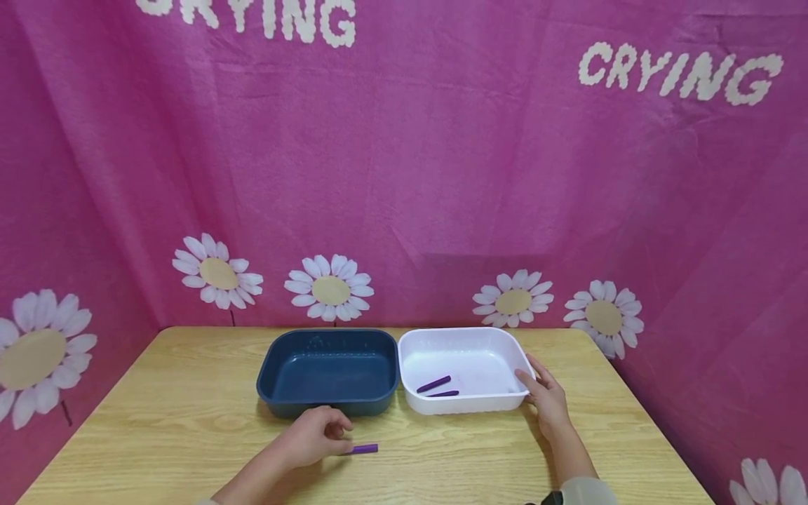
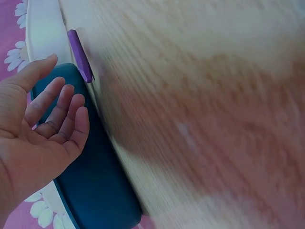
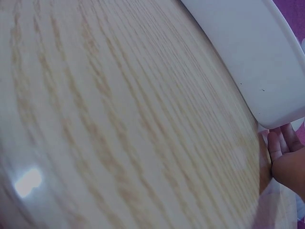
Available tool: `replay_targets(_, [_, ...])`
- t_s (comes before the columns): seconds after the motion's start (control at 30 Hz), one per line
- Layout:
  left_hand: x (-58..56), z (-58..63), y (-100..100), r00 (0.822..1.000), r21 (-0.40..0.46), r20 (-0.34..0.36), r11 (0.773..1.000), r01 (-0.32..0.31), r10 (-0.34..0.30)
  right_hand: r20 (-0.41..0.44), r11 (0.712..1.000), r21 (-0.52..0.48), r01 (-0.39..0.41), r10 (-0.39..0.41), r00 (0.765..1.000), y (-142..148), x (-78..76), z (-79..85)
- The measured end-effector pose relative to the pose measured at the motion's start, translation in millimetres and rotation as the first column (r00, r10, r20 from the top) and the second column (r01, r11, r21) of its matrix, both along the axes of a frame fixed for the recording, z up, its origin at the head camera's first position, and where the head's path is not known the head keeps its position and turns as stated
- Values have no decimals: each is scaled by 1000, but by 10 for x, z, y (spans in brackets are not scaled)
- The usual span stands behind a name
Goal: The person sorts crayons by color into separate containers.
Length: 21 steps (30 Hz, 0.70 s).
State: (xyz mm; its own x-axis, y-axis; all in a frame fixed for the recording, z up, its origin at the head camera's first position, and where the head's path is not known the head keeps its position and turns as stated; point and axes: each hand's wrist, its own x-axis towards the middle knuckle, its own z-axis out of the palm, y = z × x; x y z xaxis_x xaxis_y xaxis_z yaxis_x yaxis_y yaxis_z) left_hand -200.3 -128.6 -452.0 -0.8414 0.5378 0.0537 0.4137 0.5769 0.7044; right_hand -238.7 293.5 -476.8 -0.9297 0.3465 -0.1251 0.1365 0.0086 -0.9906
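On the table in front of the dark blue tub lies a short purple stick [image 1: 365, 449], slim and faceted in the left wrist view. My left hand [image 1: 318, 436] hovers at its left end in the head view. The left wrist view shows that hand's fingers [image 2: 57, 112] loosely bent, with a gap between them and the stick. With my right hand [image 1: 548, 396] I hold the right rim of the white tub [image 1: 467, 403], thumb inside and fingers outside. Two more purple sticks [image 1: 433, 384] lie in that tub, at its left side.
The dark blue tub [image 1: 328, 407] stands directly left of the white one, their rims nearly touching. Both are on a light wooden table [image 1: 189, 393]. Behind and beside the table hangs a pink cloth [image 1: 404, 175] with daisies and lettering.
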Motion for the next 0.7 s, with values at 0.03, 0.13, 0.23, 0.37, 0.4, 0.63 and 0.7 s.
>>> replay_targets(0.03, [-4, -9, 0, 1000, -1, 6, 1000, 3, -3, 4, 1000, 3, -1, 1, 1000, -1, 0, -3])
replay_targets(0.13, [-14, -24, 5, 1000, -3, 8, 1000, 18, -18, 8, 1000, 11, 1, -1, 1000, -4, 1, -8])
replay_targets(0.23, [-15, -36, 20, 999, -13, 9, 999, 32, -32, 2, 1000, 14, 3, -3, 1000, -4, -2, -13])
replay_targets(0.37, [-20, -64, 38, 999, -20, -1, 998, 52, -52, 3, 1000, 15, 1, -1, 1000, -1, -11, -20])
replay_targets(0.4, [-22, -70, 44, 998, -20, -3, 998, 56, -56, 6, 1000, 15, 2, -2, 1000, -3, -10, -18])
replay_targets(0.63, [-56, -101, 88, 998, -30, -5, 998, 56, -56, 10, 1000, 13, 4, -4, 1000, -6, 11, 9])
replay_targets(0.7, [-49, -95, 97, 998, -30, 3, 998, 58, -58, 10, 1000, 12, 3, -3, 1000, -4, 20, 19])
